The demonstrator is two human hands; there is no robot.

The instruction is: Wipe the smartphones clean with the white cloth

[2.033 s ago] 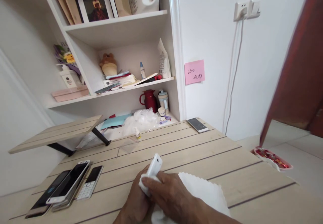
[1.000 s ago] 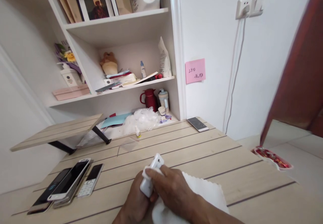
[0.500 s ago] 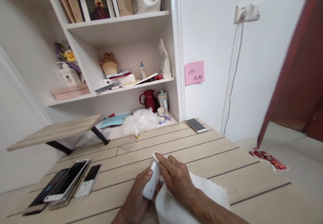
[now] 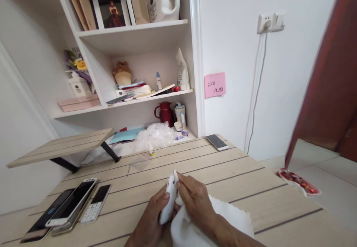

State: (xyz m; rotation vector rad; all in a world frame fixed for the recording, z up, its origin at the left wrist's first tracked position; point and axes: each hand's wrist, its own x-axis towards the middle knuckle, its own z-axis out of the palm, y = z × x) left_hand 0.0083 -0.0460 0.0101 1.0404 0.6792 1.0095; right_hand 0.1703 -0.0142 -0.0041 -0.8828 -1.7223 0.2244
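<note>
My left hand [image 4: 152,213] is closed around a white phone [image 4: 168,202], thumb on its near face, with the phone held edge-up above the table. My right hand [image 4: 196,198] pinches a white cloth [image 4: 234,213] with a scalloped edge. A folded bit of that cloth sits under my right fingertips, against the phone's upper right side. The rest of the cloth hangs below my right wrist onto the table. The phone's far face is hidden by my right hand and the cloth.
Left on the slatted table [image 4: 240,176] lie stacked phones [image 4: 71,204] and a keypad phone [image 4: 96,204]. Another phone [image 4: 217,142] lies at the back right. A small bottle [image 4: 151,149] and clear sheet [image 4: 139,163] lie near the back. A raised wooden stand [image 4: 64,145] is at the left.
The phone has turned more edge-on. My right fingers and the cloth have shifted from over its top end to its right side. The camera view has tilted slightly upward.
</note>
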